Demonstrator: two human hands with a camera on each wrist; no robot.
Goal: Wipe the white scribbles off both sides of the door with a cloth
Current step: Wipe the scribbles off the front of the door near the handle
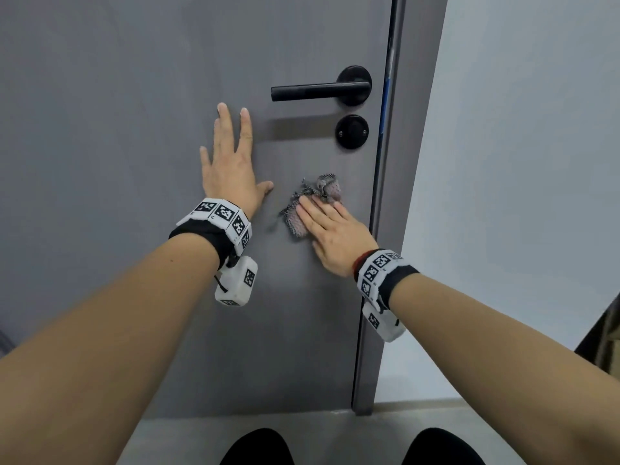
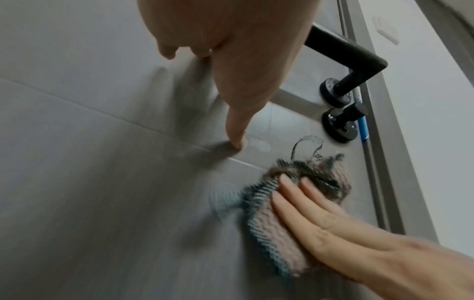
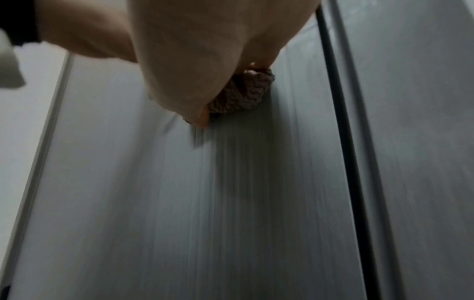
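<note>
A grey door [image 1: 117,95] fills the head view. My left hand [image 1: 231,162] lies flat against it, fingers spread, left of and below the black lever handle [image 1: 318,88]. My right hand [image 1: 330,229] presses a pinkish cloth with grey trim [image 1: 315,203] flat on the door below the round lock [image 1: 352,131]. In the left wrist view the cloth [image 2: 282,219] lies under straight fingers [image 2: 302,205] and my left thumb [image 2: 237,140] touches the door. A faint whitish smear [image 2: 260,145] shows beside the thumb. In the right wrist view the cloth [image 3: 243,95] bunches under my palm.
The door's right edge [image 1: 382,196] stands by the grey frame and a pale wall [image 1: 520,162]. A blue strip [image 2: 363,130] shows at the latch edge. Grey floor [image 1: 335,431] lies below, with my dark shoes at the bottom.
</note>
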